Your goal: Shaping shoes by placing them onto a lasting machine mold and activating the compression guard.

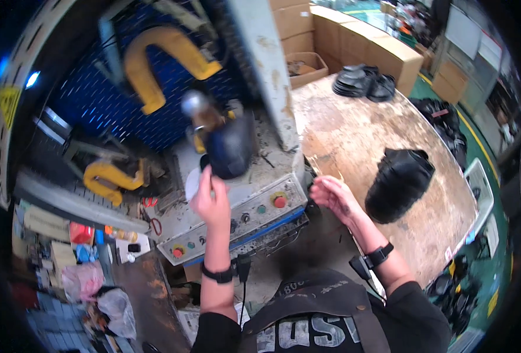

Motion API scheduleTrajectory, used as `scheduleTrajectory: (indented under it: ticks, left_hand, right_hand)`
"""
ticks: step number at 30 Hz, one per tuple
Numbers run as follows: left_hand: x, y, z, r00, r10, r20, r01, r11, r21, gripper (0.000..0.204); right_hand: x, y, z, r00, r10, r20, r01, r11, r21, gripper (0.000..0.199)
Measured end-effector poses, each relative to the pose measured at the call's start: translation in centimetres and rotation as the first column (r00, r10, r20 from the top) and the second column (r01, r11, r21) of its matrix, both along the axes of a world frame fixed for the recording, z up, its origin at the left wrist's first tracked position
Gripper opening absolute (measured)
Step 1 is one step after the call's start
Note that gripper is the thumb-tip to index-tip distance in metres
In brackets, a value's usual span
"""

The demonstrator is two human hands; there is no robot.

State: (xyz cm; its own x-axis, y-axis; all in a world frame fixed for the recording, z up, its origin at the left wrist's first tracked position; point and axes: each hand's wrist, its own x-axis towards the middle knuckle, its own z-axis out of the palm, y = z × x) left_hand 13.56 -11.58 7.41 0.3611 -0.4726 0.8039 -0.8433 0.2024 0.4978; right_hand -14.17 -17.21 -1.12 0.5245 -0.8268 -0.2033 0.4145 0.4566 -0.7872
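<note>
At the press point(237, 194), a dark shoe point(230, 150) sits on its post, toe hanging down, just above the left hand point(209, 197), which pinches a pale sheet point(192, 183). The right hand point(331, 197), loosely curled and empty, hangs farther off.

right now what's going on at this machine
A person stands at a press-like machine with coloured buttons. Their left hand is raised to a dark rounded piece mounted on it, touching its lower edge. The right hand hovers, fingers curled, over the worn wooden table, beside a stack of black parts.
</note>
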Motion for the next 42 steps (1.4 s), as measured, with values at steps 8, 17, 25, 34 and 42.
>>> scheduleTrajectory:
  ticks: [8, 17, 25, 34, 42]
  left_hand:
    - [-10.0, 1.7, 1.9, 0.599, -0.684, 0.418, 0.515, 0.728, 0.452, 0.041]
    - [-20.7, -2.5, 3.5, 0.484, -0.875, 0.0, 0.83, 0.458, 0.319, 0.047]
    - [-32.0, -13.0, 0.4, 0.336, -0.933, 0.125, 0.916, 0.355, 0.188, 0.027]
    - [-32.9, -14.4, -2.6, 0.254, -0.966, -0.045, 0.921, 0.228, 0.316, 0.042]
    - [-22.9, -2.0, -8.3, 0.478, -0.85, -0.223, 0.852, 0.386, 0.354, 0.041]
  right_hand:
    - [-2.4, 2.0, 6.3, 0.966, 0.255, 0.033, -0.256, 0.966, 0.044, 0.03]
    - [-12.3, 0.0, 11.5, 0.767, -0.48, 0.426, 0.572, 0.812, -0.114, 0.027]
    - [-24.4, 1.4, 4.7, 0.261, -0.888, -0.379, 0.721, 0.441, -0.535, 0.035]
    - [-24.3, 5.1, 0.8, 0.245, -0.911, -0.331, 0.697, 0.403, -0.594, 0.028]
    - [-13.7, 1.0, 9.9, -0.067, -0.961, -0.269, -0.303, 0.276, -0.912, 0.034]
